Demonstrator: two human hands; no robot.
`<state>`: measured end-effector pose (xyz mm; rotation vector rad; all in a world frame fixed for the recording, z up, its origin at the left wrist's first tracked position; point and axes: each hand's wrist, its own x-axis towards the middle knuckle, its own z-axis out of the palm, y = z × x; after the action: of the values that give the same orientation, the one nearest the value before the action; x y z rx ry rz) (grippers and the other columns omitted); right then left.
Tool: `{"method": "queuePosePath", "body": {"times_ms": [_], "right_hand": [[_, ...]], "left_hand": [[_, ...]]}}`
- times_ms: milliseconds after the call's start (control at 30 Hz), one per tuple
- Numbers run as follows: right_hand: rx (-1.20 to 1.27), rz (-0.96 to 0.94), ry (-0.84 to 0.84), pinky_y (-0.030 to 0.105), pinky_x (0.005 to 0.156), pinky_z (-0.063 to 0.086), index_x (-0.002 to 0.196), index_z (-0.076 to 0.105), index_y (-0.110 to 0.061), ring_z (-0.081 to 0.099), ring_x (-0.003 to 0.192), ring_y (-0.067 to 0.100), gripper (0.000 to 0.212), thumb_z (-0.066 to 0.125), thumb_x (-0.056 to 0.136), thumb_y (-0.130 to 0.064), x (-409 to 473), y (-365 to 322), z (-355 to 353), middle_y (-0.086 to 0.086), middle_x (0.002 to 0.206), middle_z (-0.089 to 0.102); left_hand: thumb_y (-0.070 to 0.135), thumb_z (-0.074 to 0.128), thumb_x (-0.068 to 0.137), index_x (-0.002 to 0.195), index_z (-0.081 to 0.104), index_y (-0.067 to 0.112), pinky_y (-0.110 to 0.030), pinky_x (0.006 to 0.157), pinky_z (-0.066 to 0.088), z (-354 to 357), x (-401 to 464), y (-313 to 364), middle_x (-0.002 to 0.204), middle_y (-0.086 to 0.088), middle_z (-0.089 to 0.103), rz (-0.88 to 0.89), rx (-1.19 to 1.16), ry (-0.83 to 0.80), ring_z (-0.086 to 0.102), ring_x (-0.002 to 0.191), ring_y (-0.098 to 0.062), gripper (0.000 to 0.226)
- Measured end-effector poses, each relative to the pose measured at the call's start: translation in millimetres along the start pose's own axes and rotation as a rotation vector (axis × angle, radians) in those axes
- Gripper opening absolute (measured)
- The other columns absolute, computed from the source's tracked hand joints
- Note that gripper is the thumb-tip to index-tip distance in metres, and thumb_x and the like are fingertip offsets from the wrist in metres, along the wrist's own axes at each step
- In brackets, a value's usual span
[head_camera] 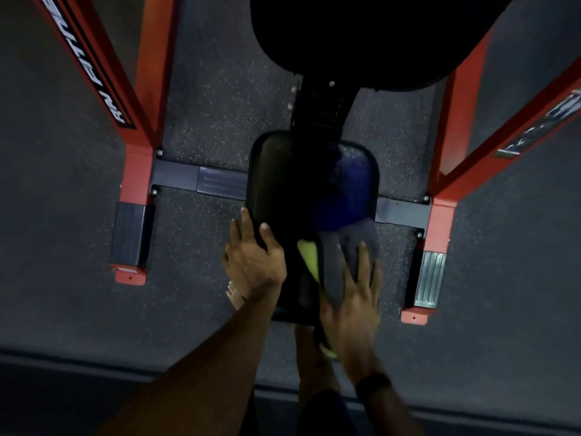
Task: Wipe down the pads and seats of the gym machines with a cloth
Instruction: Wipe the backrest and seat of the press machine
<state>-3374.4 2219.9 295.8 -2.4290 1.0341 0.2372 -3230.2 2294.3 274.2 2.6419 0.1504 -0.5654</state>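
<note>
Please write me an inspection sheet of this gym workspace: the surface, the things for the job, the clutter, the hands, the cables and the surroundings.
Surface: black seat pad of the machine, seen from above; its right part shows a bluish sheen.
Job's things: grey cloth lies on the near right part of the seat, with a yellow-green patch beside it; what that patch is cannot be told.
Clutter: nothing seen.
Hands: left hand grips the seat's near left edge; right hand presses flat on the cloth.
Cables: nothing seen.
Surroundings: red frame on both sides, dark crossbar under the seat, large black back pad above, speckled dark floor.
</note>
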Motion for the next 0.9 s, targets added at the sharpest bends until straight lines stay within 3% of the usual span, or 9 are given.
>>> {"method": "queuePosePath", "body": {"times_ms": [100,200,300,367,467,567,700,800,900], "right_hand": [[0.085,0.075,-0.051,0.066,0.106,0.038,0.156,0.027,-0.035,0.02,0.148,0.048,0.08,0.045,0.08,-0.05,13,-2,-10,0.011,0.167,0.013],[0.021,0.09,-0.006,0.06,0.097,0.047,0.159,0.021,-0.032,0.028,0.144,0.047,0.084,0.048,0.08,-0.045,134,-2,-12,0.015,0.167,0.009],[0.093,0.226,0.001,0.05,0.096,0.045,0.153,0.036,-0.019,0.046,0.129,0.044,0.07,0.052,0.089,-0.043,246,6,-14,0.018,0.152,0.038],[0.065,0.261,0.052,0.048,0.097,0.045,0.149,0.042,-0.018,0.048,0.129,0.043,0.06,0.05,0.095,-0.043,235,1,-12,0.017,0.148,0.043],[0.063,0.138,0.093,0.055,0.104,0.043,0.156,0.031,-0.029,0.029,0.145,0.041,0.068,0.047,0.092,-0.046,93,-4,-13,0.013,0.165,0.019],[0.157,0.173,-0.025,0.062,0.101,0.042,0.158,0.021,-0.037,0.023,0.147,0.042,0.082,0.049,0.082,-0.045,-22,-16,-13,0.007,0.167,0.005],[0.105,0.191,0.037,0.057,0.095,0.049,0.16,0.02,-0.033,0.038,0.138,0.047,0.087,0.041,0.077,-0.048,79,-5,-9,0.018,0.165,0.01],[0.138,0.291,0.007,0.046,0.096,0.046,0.157,0.03,-0.018,0.049,0.129,0.042,0.073,0.049,0.089,-0.04,214,12,-15,0.02,0.152,0.038],[0.06,0.268,0.072,0.045,0.099,0.044,0.155,0.033,-0.02,0.044,0.135,0.039,0.065,0.048,0.095,-0.041,207,10,-11,0.015,0.156,0.036]], "left_hand": [[0.048,0.032,0.099,0.153,0.04,0.02,-0.049,0.1,0.046,0,-2,2,0.141,-0.014,0.056,0.013,0.004,0.013,0.06,0.117,-0.036,0.062],[0.042,0.038,0.099,0.152,0.044,0.016,-0.05,0.097,0.047,-1,0,5,0.129,-0.016,0.064,0.007,-0.036,0.045,0.064,0.109,-0.038,0.059],[0.046,0.034,0.098,0.153,0.041,0.018,-0.054,0.098,0.048,-1,-2,3,0.125,-0.016,0.066,0.025,-0.036,0.045,0.065,0.108,-0.037,0.062],[0.046,0.033,0.098,0.154,0.04,0.019,-0.053,0.098,0.048,-1,-1,3,0.126,-0.016,0.066,0.018,-0.016,0.046,0.064,0.109,-0.037,0.063],[0.044,0.034,0.098,0.154,0.04,0.018,-0.051,0.096,0.048,-2,-3,4,0.127,-0.016,0.065,0.028,-0.013,0.05,0.064,0.108,-0.038,0.062],[0.044,0.036,0.099,0.153,0.041,0.019,-0.051,0.094,0.049,-1,-1,6,0.127,-0.016,0.065,0.002,-0.008,0.047,0.065,0.105,-0.039,0.06],[0.044,0.034,0.099,0.154,0.04,0.018,-0.05,0.094,0.049,-2,-4,5,0.126,-0.015,0.065,0.023,-0.023,0.049,0.065,0.106,-0.037,0.061],[0.043,0.036,0.101,0.154,0.039,0.019,-0.052,0.096,0.05,-2,-2,4,0.126,-0.016,0.065,0.019,-0.017,0.05,0.064,0.109,-0.037,0.058],[0.04,0.038,0.103,0.154,0.038,0.018,-0.052,0.096,0.049,-2,-3,5,0.127,-0.016,0.065,0.034,-0.004,0.055,0.064,0.108,-0.037,0.055]]}}
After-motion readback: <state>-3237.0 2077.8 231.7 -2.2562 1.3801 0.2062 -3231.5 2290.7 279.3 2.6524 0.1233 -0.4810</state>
